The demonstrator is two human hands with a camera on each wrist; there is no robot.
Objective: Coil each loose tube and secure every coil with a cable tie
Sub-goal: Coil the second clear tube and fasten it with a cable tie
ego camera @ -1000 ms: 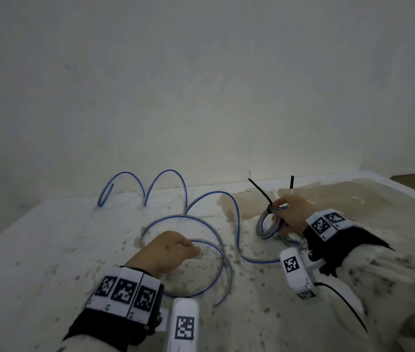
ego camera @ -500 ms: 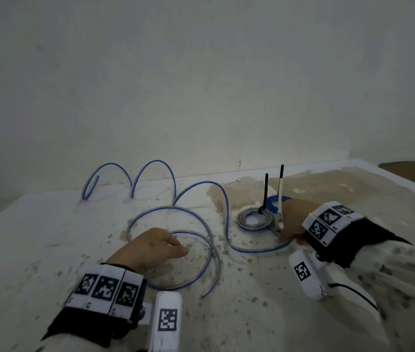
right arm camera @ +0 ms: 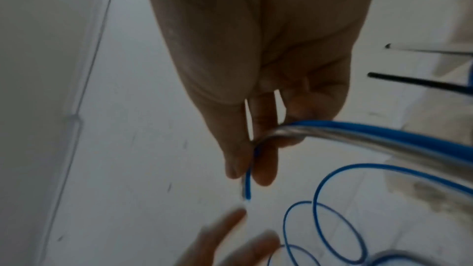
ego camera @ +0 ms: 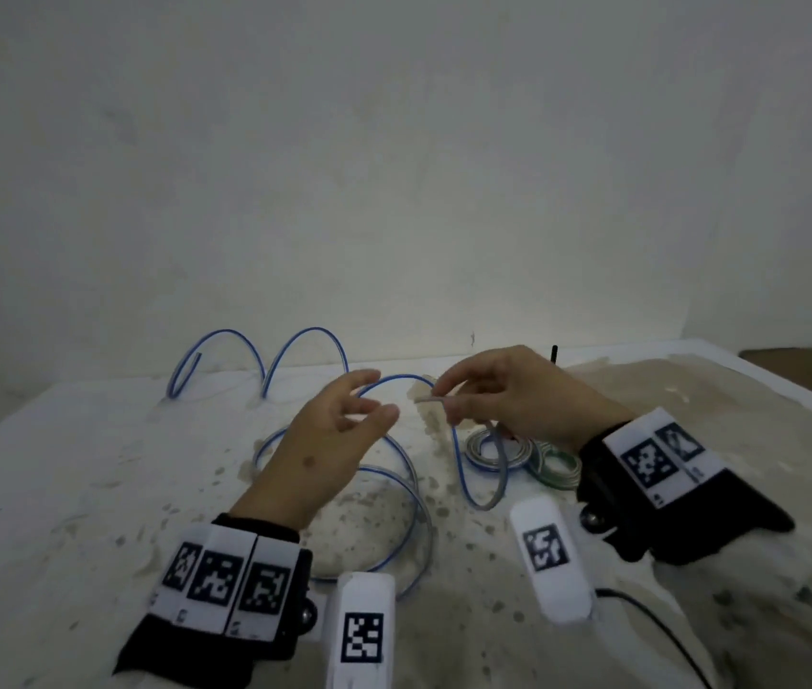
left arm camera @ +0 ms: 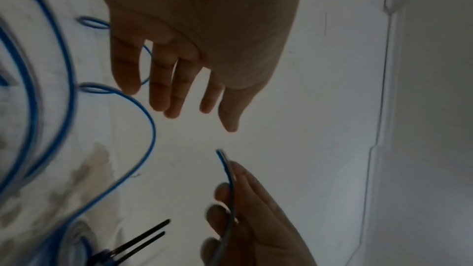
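A long clear tube with a blue stripe (ego camera: pixel 409 494) sprawls in loose loops over the stained white table (ego camera: pixel 71 489). My right hand (ego camera: pixel 445 399) is raised above the table and pinches the tube's free end (right arm camera: pixel 247 187) between thumb and fingers. The left hand (ego camera: pixel 377 397) hovers just left of that end, fingers spread and empty, a small gap away from it. In the left wrist view the tube end (left arm camera: pixel 223 158) points at my open left fingers (left arm camera: pixel 179 92). Two tied coils, one blue (ego camera: pixel 486 452) and one green (ego camera: pixel 557 468), lie under the right hand.
Black cable-tie tails (left arm camera: pixel 143 237) stick up from the tied coils beside my right wrist. More tube loops (ego camera: pixel 265 360) arch along the back edge by the wall (ego camera: pixel 394 166). The table's right edge (ego camera: pixel 791 375) runs diagonally.
My right hand left the tied coil and lifted the loose tube's end up to the left. The left hand rose off the table loops toward it.
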